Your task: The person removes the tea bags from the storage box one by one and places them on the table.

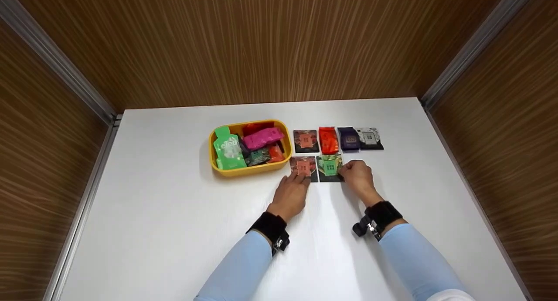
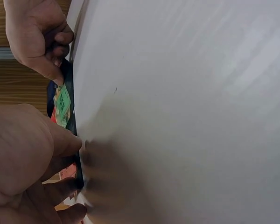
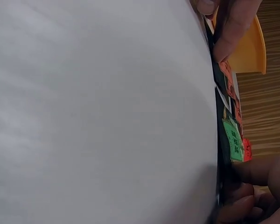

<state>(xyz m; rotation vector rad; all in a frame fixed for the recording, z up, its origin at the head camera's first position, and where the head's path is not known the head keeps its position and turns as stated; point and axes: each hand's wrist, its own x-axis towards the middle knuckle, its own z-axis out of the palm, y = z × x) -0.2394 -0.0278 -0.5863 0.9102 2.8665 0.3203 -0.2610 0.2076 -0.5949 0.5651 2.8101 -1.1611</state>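
Flat foil tea sachets: we are lining up the salmon-label sachet (image 1: 304,167) with left hand (image 1: 290,195) fingertips and the green-label sachet (image 1: 329,167) with right hand (image 1: 358,175) fingertips, neither gripped; six laid out, more waiting in the yellow plastic tub (image 1: 250,170).

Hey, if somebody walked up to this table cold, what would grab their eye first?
Probably the yellow plastic tray left of centre on the white table, heaped with bright green, pink and orange snack pouches. Right of it, small dark sachets lie flat in two neat rows. At the front row the left hand touches the sachet with the salmon-pink label, and the right hand touches the sachet with the green label beside it.
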